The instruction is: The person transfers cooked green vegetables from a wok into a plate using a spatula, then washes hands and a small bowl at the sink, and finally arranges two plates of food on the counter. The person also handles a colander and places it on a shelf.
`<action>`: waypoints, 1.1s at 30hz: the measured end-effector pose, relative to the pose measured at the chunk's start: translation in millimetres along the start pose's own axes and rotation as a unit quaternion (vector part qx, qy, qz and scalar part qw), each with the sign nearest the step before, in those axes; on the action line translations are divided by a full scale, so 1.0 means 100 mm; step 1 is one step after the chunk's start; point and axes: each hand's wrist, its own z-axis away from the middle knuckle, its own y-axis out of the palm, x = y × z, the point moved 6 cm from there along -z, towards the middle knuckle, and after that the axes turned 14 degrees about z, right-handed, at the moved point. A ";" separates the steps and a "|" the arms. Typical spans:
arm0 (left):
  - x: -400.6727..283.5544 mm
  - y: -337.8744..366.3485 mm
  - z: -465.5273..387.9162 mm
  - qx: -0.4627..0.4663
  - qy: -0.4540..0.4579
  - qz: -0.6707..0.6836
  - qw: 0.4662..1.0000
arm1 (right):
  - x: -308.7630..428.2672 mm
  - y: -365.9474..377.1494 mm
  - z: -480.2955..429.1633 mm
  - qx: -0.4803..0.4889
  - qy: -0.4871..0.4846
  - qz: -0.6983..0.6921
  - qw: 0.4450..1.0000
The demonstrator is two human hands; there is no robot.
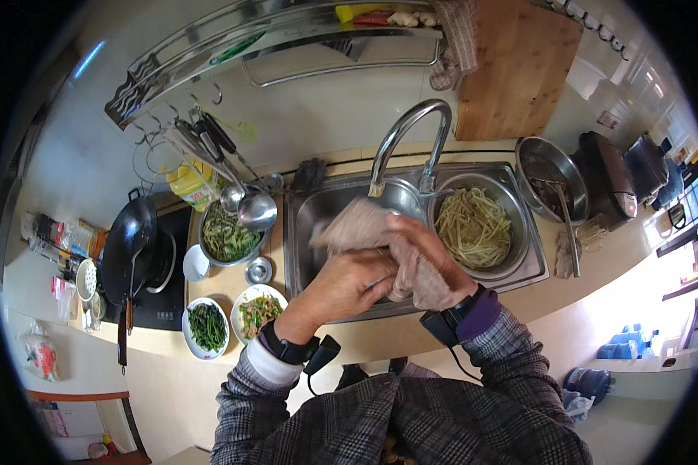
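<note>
Above the front of the steel sink point(307, 218), both my hands are at a damp-looking beige cloth point(358, 224), part of which is blurred. My left hand point(349, 282) is curled with its fingers against the cloth; a small shiny metal bit shows at those fingers, too little to name. On the other side, my right hand point(427, 247) grips the cloth, which hangs down over the palm towards the wrist. The curved faucet point(410, 119) stands behind the hands. Right of them, a steel pot point(520, 244) holds pale shredded strips in the sink's second basin.
Left of the sink stand a bowl of leafy greens point(230, 232), a white cup point(196, 264) and two plates of food, one with dark greens point(206, 328). A black wok point(129, 244) sits on the stove. Ladles point(257, 210) hang behind; a steel bowl point(573, 174) stands far right.
</note>
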 end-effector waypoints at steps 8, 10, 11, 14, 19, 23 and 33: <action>-0.01 -0.29 0.09 -0.170 -0.045 0.106 0.979 | 0.99 -0.69 -0.03 -0.199 -0.251 -0.163 0.933; 0.08 -0.30 0.18 -0.172 -0.057 0.110 0.977 | 1.17 -0.84 -0.01 -0.252 -0.260 -0.116 0.925; 0.13 -0.30 0.22 -0.175 -0.060 0.109 0.977 | 1.26 -0.88 0.00 -0.273 -0.274 -0.084 0.918; 0.24 -0.32 0.33 -0.188 -0.065 0.106 0.974 | 1.37 -0.87 -0.07 -0.310 -0.241 -0.030 0.919; 0.31 -0.38 0.41 -0.214 -0.073 0.102 0.969 | 1.68 -0.46 -0.43 -0.351 -0.356 0.222 0.837; 0.32 -0.42 0.45 -0.216 -0.072 0.084 0.970 | 1.89 0.01 -0.78 -0.318 -0.490 0.487 0.649; 0.41 -0.51 0.76 -0.225 -0.109 0.084 0.964 | 2.05 -0.15 -1.42 -0.353 -0.220 0.778 0.470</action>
